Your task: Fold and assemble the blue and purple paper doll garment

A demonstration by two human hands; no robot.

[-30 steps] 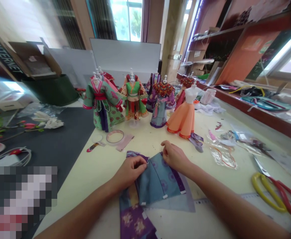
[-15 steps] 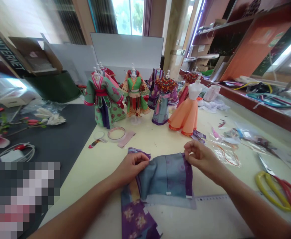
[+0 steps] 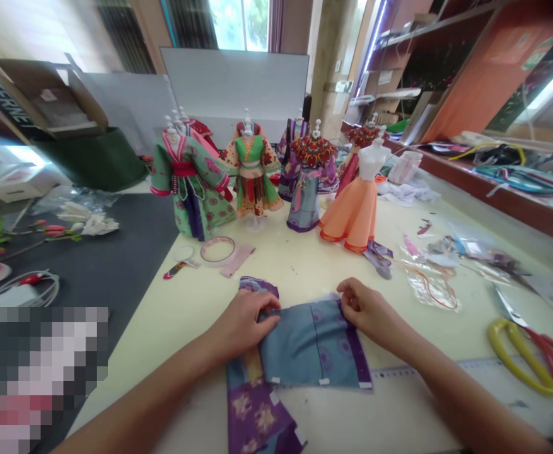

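Observation:
A blue-grey cloth piece (image 3: 292, 350) with a purple border and small white tabs along its near edge lies in front of me on the cream table. My left hand (image 3: 248, 318) pinches its upper left corner between thumb and fingers. At the upper right corner, my right hand (image 3: 364, 309) is closed on the purple edge, with its fingers curled. Under the left side of this cloth is a purple floral cloth strip (image 3: 257, 410), partly covered by it. A ruler (image 3: 399, 372) shows to the right, partly behind my right forearm.
Doll-size dress forms in robes (image 3: 193, 170) stand at the back, one with an orange skirt (image 3: 349, 214). A tape roll (image 3: 217, 250) and a small cutter (image 3: 176, 269) lie at left. Scissors (image 3: 522, 353) with yellow and red handles lie right, near plastic bags (image 3: 434, 290).
The blue-grey cloth has come down flatter on the table, its near edge now straighter. Both hands have lowered with it, the right one also shifting slightly left. The camera view has shifted a little.

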